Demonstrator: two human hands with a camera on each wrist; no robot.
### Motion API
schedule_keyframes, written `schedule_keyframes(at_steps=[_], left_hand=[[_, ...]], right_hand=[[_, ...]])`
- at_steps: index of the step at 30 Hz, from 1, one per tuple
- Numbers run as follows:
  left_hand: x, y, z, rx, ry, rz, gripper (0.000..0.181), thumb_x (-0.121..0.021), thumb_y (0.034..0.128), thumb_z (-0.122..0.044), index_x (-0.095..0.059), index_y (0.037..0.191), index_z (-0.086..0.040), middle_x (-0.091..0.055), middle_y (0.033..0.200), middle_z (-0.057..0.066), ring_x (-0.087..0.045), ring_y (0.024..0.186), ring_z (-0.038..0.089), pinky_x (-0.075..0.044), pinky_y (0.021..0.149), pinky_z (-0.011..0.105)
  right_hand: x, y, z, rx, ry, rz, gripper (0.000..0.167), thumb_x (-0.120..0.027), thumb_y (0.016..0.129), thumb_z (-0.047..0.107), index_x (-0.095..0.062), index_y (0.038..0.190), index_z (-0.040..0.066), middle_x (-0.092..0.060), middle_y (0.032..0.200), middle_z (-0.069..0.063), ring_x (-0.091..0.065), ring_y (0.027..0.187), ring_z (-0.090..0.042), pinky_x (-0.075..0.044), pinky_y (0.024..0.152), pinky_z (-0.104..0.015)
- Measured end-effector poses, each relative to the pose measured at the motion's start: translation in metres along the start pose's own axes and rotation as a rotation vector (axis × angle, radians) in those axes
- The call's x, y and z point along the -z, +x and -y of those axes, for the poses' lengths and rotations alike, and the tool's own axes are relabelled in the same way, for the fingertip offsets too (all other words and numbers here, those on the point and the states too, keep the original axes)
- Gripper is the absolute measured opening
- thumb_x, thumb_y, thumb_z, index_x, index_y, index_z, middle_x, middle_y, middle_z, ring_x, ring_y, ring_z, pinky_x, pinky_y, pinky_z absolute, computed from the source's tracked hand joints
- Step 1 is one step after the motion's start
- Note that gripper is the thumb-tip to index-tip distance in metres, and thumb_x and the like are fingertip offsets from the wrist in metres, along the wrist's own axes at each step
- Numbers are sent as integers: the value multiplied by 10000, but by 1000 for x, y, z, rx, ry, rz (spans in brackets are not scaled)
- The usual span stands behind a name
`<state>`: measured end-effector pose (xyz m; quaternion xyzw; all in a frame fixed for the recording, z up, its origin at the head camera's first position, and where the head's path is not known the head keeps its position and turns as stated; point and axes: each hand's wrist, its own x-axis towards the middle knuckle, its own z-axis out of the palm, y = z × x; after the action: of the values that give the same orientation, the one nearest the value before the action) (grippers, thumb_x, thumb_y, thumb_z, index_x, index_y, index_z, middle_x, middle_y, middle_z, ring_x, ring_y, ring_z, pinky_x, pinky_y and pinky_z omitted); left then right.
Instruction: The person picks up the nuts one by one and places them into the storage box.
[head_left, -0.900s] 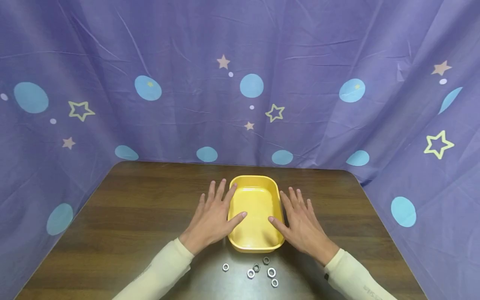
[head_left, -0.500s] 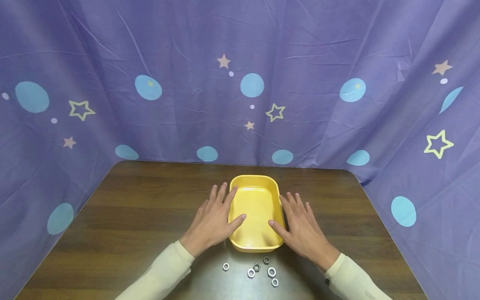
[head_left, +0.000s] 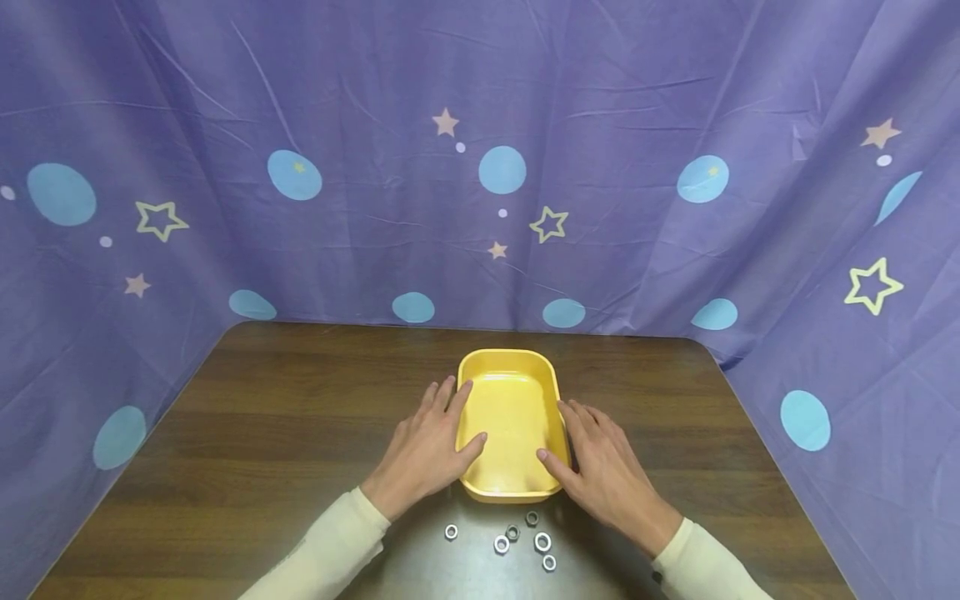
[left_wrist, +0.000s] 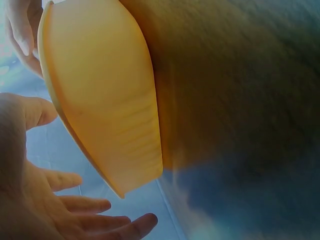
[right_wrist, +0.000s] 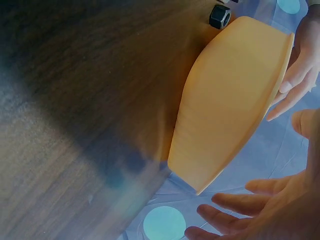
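Observation:
A yellow rectangular tray (head_left: 510, 425) stands on the wooden table. My left hand (head_left: 423, 454) is at its left side, fingers spread and thumb over the rim; in the left wrist view that hand (left_wrist: 55, 200) has relaxed fingers beside the tray wall (left_wrist: 105, 95). My right hand (head_left: 611, 471) is at the right side, thumb over the rim; in the right wrist view the hand (right_wrist: 270, 205) has loosely extended fingers near the wall (right_wrist: 225, 95). Neither hand grips the tray; whether the fingertips touch it I cannot tell.
Several metal nuts lie in front of the tray, one nut (head_left: 451, 532) apart to the left, another nut (head_left: 542, 542) in a loose group. In the right wrist view a dark nut (right_wrist: 220, 17) is near the tray. A purple curtain (head_left: 360, 208) surrounds the table (head_left: 300, 400).
Both hands have drawn slightly toward the near side, and their fingers are a little more bent. The tray and nuts have stayed in place.

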<state>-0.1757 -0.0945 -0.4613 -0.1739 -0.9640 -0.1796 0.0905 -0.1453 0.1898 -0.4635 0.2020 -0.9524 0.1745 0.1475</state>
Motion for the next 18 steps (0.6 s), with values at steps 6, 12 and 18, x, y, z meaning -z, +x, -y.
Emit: schedule_keyframes(at_steps=[6,12,18], left_hand=[[-2,-2,-1,10,-36,-8,798,-711,1017,-481,-464,1669,-94,-465,1672,271,-510,1486,506,-609,919,681],[-5,-3,0,26,-59,-17,768,-713,1026,-437,-469,1663,-83,-479,1663,265,-554,1444,481,-608,923,673],[-8,-4,2,51,-65,-30,740,-711,1034,-394,-476,1651,-59,-522,1621,264,-627,1346,456,-630,868,636]], right_hand=[[0,-11,1,2,-10,-14,769,-744,1019,498,-558,1561,-15,-662,1466,-214,-601,1361,-445,-503,1104,-652],[2,-23,0,0,-5,-27,748,-745,1018,493,-570,1551,-2,-657,1464,-197,-600,1363,-418,-512,1090,-640],[4,-34,0,11,-11,-45,733,-759,1009,481,-586,1533,-2,-665,1449,-195,-615,1341,-412,-531,1055,-631]])
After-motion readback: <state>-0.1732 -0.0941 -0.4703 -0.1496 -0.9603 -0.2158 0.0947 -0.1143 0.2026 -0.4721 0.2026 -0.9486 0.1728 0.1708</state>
